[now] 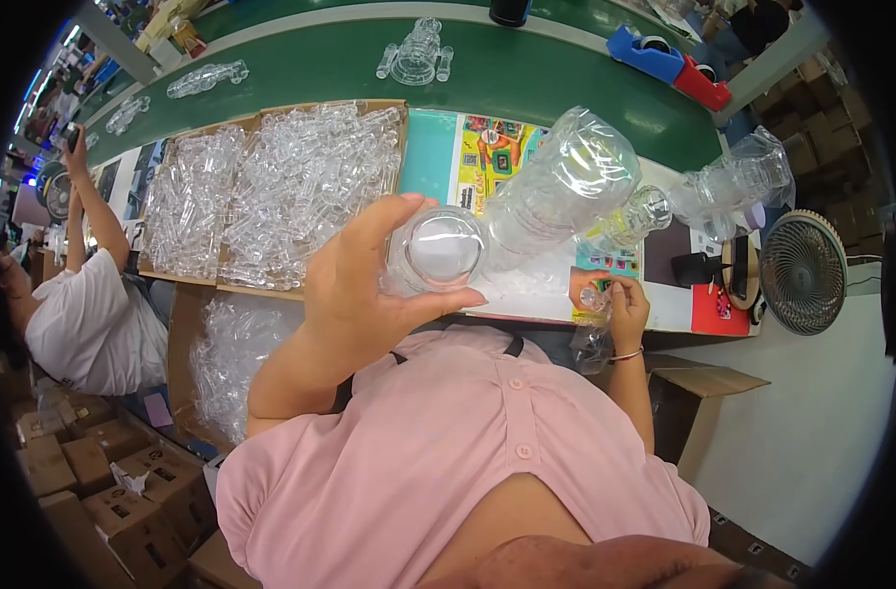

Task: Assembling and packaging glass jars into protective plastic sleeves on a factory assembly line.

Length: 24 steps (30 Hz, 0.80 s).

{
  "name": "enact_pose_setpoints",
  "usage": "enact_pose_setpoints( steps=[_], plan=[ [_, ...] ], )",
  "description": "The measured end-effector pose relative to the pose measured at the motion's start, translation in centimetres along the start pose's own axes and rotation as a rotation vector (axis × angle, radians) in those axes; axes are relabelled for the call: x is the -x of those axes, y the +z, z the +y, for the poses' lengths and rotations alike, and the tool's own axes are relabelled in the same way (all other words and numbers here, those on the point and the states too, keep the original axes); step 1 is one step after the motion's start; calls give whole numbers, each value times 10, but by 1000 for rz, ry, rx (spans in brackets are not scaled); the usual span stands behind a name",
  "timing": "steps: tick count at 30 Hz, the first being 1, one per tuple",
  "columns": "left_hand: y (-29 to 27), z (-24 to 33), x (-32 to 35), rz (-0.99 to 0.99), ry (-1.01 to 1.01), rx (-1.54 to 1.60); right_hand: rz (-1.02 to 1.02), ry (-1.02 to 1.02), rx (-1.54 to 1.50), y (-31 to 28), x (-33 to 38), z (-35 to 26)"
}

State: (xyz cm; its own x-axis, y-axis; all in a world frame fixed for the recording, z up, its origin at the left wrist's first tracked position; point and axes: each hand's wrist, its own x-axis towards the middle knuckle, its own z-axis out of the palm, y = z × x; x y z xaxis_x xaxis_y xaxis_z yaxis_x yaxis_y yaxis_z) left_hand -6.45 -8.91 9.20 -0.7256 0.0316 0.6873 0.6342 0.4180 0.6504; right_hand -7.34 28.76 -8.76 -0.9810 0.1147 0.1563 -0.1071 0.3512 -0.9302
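A clear plastic bottle-shaped shell [526, 206] is held up at frame centre, its round base end [435, 248] gripped by the left hand [354, 294], thumb and fingers clamped around the rim. The right hand [615, 306] is seen lower right of centre, fingers pinched together on a small clear piece [595, 297], with a crinkled clear bag [593, 346] hanging just under it. The two hands are kept apart, the shell's body lying above and between them, tilted up toward upper right. Risk is judged as follows: the shell is held only at one end by one hand, so a slip or a crush of the thin plastic could be caused by a loose or too tight grip; the small piece could be dropped into the lap or the bag, since it is pinched only at the fingertips. A printed colourful card sheet [487, 157] is seen on the tabletop [678, 304] behind the shell. Cardboard trays of clear plastic parts [271, 187] are placed at upper left, a green conveyor belt [566, 79] above them. A small fan [803, 272] stands at right. Another person [84, 314] is seated at far left.
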Motion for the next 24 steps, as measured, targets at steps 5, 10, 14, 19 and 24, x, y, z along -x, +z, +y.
enact_pose_setpoints(
  steps=[5,10,14,19,24],
  plan=[
    [1,-5,7,1,-9,-18,8,-6,32,0,0,2],
    [0,-9,7,1,-11,-45,3,14,39,-1,0,1],
    [0,-13,7,-12,-5,-121,6,10,38,0,0,3],
    [0,-18,13,-159,-170,-81,11,2,52,2,-1,1],
    [7,-37,23,-331,-552,-45,19,-7,30,3,-2,2]
  ],
)
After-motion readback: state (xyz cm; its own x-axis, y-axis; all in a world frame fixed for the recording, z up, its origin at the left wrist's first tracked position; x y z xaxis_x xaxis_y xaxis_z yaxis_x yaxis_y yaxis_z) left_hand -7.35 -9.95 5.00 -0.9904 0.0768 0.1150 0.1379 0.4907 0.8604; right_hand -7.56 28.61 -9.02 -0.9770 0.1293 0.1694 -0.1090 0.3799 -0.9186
